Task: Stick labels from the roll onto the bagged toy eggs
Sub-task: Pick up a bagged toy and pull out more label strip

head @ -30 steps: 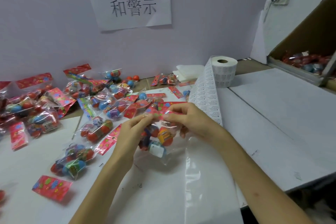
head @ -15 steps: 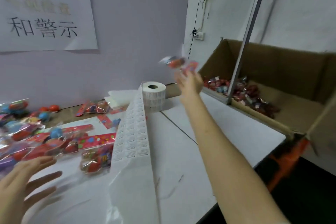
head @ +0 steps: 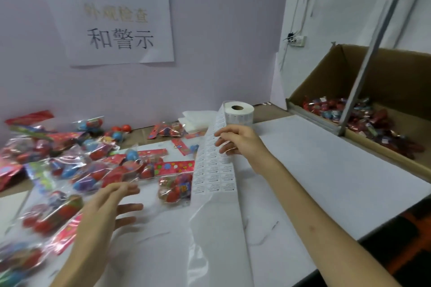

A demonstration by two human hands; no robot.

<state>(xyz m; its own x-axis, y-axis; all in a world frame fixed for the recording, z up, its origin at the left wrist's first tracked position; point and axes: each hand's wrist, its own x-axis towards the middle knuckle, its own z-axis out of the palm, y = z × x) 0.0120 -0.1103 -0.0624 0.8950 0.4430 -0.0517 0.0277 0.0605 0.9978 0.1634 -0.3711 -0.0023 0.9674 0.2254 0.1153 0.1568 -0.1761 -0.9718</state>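
A white label roll (head: pixel 239 113) stands at the back of the table, and its strip of labels (head: pixel 214 165) runs down toward me. My right hand (head: pixel 235 140) is over the upper part of the strip with its fingers curled at the strip's surface; I cannot tell whether it pinches a label. My left hand (head: pixel 109 202) hovers open, fingers spread, above the table beside the bagged toy eggs. One bag of eggs (head: pixel 175 189) lies just left of the strip. Several more bags (head: pixel 70 168) are heaped at the left.
A large cardboard box (head: pixel 382 91) at the right holds several labelled bags (head: pixel 363 121). A metal bar (head: pixel 368 53) leans across it. White sheets cover the table (head: pixel 326 170), whose front edge runs at the lower right. A paper sign (head: pixel 116 28) hangs on the wall.
My right hand tossed a bagged egg pack toward the box, then came back to the label strip. My left hand moved forward over the table toward the bags.
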